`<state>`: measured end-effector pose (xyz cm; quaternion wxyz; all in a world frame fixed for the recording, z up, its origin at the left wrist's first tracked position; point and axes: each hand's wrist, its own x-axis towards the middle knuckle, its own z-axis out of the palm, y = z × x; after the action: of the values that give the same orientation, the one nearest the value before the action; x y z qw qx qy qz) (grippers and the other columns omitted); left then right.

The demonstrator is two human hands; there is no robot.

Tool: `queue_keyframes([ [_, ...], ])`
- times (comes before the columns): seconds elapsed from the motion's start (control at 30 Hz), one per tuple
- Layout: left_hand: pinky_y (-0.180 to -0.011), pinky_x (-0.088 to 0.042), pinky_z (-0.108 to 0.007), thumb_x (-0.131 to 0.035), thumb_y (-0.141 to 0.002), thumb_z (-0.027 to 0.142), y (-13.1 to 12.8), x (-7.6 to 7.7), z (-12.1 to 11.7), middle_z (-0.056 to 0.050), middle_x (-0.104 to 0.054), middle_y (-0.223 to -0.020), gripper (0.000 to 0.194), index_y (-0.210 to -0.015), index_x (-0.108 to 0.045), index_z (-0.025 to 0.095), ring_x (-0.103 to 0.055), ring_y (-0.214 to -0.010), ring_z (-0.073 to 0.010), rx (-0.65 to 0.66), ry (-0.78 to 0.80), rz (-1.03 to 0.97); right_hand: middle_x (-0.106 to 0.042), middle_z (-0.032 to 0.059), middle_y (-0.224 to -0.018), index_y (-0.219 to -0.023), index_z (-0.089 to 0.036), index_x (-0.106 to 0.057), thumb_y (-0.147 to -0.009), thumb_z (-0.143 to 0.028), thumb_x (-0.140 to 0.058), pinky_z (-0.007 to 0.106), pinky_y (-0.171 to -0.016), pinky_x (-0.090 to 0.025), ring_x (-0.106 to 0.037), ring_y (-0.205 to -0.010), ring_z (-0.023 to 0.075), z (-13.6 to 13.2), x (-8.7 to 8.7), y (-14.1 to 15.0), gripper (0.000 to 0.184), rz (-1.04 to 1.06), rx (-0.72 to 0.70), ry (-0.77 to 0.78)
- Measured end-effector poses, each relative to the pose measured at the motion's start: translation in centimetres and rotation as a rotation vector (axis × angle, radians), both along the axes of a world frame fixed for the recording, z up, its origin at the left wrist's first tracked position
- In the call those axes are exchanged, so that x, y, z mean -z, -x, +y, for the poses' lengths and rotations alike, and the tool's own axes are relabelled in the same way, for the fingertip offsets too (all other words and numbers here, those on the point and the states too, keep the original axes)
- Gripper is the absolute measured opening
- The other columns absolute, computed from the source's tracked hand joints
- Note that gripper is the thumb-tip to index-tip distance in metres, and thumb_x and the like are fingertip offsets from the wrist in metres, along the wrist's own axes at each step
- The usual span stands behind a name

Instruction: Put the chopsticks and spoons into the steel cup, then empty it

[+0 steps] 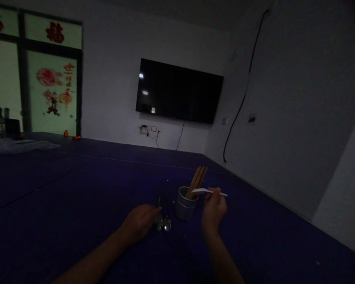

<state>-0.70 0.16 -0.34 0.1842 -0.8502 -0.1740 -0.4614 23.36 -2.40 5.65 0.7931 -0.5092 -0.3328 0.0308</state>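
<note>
Two metal spoons lie side by side on the dark blue tabletop, bowls toward me. The fingers of my left hand are closed at the handle of the left metal spoon, while the right metal spoon is just beyond them. My right hand pinches a white spoon, possibly plastic, by its handle. Its head points left, over the rim of a grey cup. Several wooden chopsticks stand in that cup, leaning right.
A wall runs along the table's right side, with a black cable hanging down it. A television hangs on the back wall above sockets. At far left are clear plastic film and small orange objects.
</note>
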Motion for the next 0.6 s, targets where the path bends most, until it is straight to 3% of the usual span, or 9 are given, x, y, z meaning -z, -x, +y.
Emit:
queue_keyframes([
  [0.2,-0.07,-0.054,-0.026,-0.039,-0.09,0.015,0.3,-0.4,-0.3,-0.007,-0.068,-0.085,0.033,-0.12,-0.054,0.018,-0.065,-0.075,-0.0138,-0.018,0.065,0.005,-0.053,-0.0006,-0.062,-0.082,-0.018,-0.062,-0.082,-0.039,-0.036,0.027,-0.057,-0.038,-0.051,-0.06,0.0173,1.1,1.3,-0.7,0.034,-0.073,-0.001,0.162],
  [0.4,-0.062,-0.052,-0.023,-0.039,-0.09,0.016,0.2,-0.4,-0.2,-0.005,-0.067,-0.075,0.029,-0.113,-0.058,0.018,-0.063,-0.067,-0.0127,-0.023,0.069,-0.017,-0.061,0.0045,-0.063,-0.093,-0.015,-0.068,-0.083,-0.041,-0.034,0.029,-0.06,-0.039,-0.057,-0.064,0.0213,1.6,1.9,-0.6,0.044,-0.166,-0.019,0.267],
  [0.6,-0.06,-0.051,-0.022,-0.039,-0.091,0.018,0.2,-0.3,-0.1,-0.004,-0.065,-0.072,0.028,-0.112,-0.058,0.018,-0.062,-0.064,-0.0123,-0.026,0.071,-0.013,-0.069,0.0138,-0.09,-0.104,-0.012,-0.067,-0.084,-0.044,-0.031,0.031,-0.067,-0.041,-0.062,-0.081,0.0252,1.5,2.1,-0.4,0.051,-0.276,0.028,0.347],
])
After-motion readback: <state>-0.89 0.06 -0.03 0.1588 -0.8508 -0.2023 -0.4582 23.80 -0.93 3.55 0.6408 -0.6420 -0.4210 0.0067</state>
